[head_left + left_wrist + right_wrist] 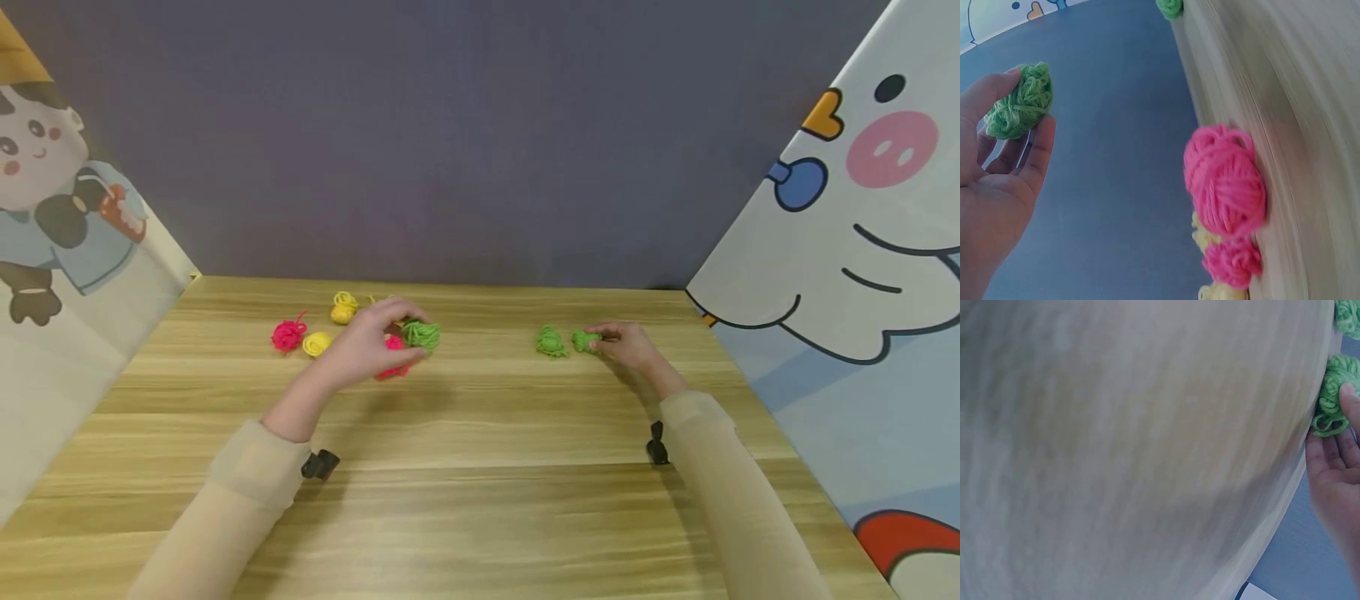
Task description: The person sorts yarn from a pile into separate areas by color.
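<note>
I see left hand (372, 343) pinching green yarn ball (422, 335) above pink yarn ball (392, 369). Right hand (628, 344) fingertips gripping small green yarn ball (584, 341), right side of wooden table (480, 467).

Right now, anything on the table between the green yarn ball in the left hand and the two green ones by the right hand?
Nothing visible. The left hand holds its green yarn ball; bare wooden table runs from there to the two green balls at the right hand.

Small fuzzy balls of green (422, 335), pink (288, 335) and yellow wool yarn (317, 343) on a smooth, matt, light wood-grain table (480, 467).
</note>
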Available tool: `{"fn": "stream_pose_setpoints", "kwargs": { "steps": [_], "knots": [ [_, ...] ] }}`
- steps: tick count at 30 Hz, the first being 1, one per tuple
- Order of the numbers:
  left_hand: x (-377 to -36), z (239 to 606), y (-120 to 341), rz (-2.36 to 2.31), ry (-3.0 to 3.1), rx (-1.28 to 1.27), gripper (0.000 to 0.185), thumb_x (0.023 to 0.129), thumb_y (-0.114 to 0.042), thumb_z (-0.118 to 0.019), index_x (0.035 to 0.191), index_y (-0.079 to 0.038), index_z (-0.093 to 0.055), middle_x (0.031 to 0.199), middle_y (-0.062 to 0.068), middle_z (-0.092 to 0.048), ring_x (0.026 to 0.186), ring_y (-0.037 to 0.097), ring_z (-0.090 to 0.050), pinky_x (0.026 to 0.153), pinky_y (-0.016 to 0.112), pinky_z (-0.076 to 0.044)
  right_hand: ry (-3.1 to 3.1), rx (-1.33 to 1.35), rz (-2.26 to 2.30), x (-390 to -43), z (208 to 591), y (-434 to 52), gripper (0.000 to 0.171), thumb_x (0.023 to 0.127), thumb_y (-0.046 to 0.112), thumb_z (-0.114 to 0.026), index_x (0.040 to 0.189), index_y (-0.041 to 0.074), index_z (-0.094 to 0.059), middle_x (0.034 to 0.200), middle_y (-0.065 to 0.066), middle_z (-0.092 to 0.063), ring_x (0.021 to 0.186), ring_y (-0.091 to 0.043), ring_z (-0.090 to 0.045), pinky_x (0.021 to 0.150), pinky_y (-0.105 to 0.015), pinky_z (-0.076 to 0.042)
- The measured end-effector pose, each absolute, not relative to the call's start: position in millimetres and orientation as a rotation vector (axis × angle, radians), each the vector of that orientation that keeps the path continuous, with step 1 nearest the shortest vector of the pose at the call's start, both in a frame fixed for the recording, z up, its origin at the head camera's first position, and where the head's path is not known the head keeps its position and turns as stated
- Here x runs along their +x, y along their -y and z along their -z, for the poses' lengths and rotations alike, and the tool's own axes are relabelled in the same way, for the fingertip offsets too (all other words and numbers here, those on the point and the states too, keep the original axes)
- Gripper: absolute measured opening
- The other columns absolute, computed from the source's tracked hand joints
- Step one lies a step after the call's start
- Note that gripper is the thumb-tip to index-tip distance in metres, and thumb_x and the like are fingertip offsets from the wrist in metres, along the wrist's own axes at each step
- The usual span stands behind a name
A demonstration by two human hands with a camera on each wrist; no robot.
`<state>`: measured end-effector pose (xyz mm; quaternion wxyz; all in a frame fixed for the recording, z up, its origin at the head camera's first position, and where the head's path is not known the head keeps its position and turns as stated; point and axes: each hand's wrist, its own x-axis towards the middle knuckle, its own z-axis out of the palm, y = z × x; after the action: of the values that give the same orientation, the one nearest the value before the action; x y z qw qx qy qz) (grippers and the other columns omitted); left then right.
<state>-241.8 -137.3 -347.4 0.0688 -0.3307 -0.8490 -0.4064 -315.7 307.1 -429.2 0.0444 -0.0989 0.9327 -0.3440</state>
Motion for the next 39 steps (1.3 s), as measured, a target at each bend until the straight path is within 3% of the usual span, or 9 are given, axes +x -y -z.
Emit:
{"fn": "stream_pose_setpoints", "kwargs": {
  "steps": [8,20,39],
  "knots": [
    [-241.9,346.2,117.5,1.258,2.545,-0.984,0.034,0.077,-0.014,-0.078,0.108,-0.012,-0.064,0.11,0.003,-0.06,0.095,0.017,-0.057,0.083,0.039,-0.054,-2.847,-0.296,1.036,-316.5,430.7,-307.7,0.035,0.092,0.016,-0.062,0.125,0.004,-0.06,0.132,-0.02,-0.054,0.116,-0.037,-0.053,0.093,-0.049,-0.048],
    [-246.8,352.5,84.3,1.292,2.5,-1.037,0.034,0.078,-0.014,-0.077,0.109,-0.011,-0.063,0.11,0.003,-0.06,0.093,0.015,-0.058,0.079,0.025,-0.054,-2.834,-0.266,1.019,-316.1,430.4,-308.4,0.036,0.093,0.019,-0.06,0.127,0.006,-0.059,0.135,-0.019,-0.052,0.118,-0.036,-0.051,0.094,-0.049,-0.047],
    [-252.4,369.1,32.3,1.471,2.465,-1.002,0.034,0.077,-0.014,-0.078,0.107,-0.01,-0.063,0.107,0.003,-0.058,0.095,0.017,-0.059,0.08,0.024,-0.054,-2.863,-0.27,0.996,-317.7,430.1,-308.3,0.034,0.092,0.017,-0.061,0.125,0.005,-0.061,0.132,-0.02,-0.054,0.118,-0.037,-0.051,0.095,-0.05,-0.047]
  ]
}}
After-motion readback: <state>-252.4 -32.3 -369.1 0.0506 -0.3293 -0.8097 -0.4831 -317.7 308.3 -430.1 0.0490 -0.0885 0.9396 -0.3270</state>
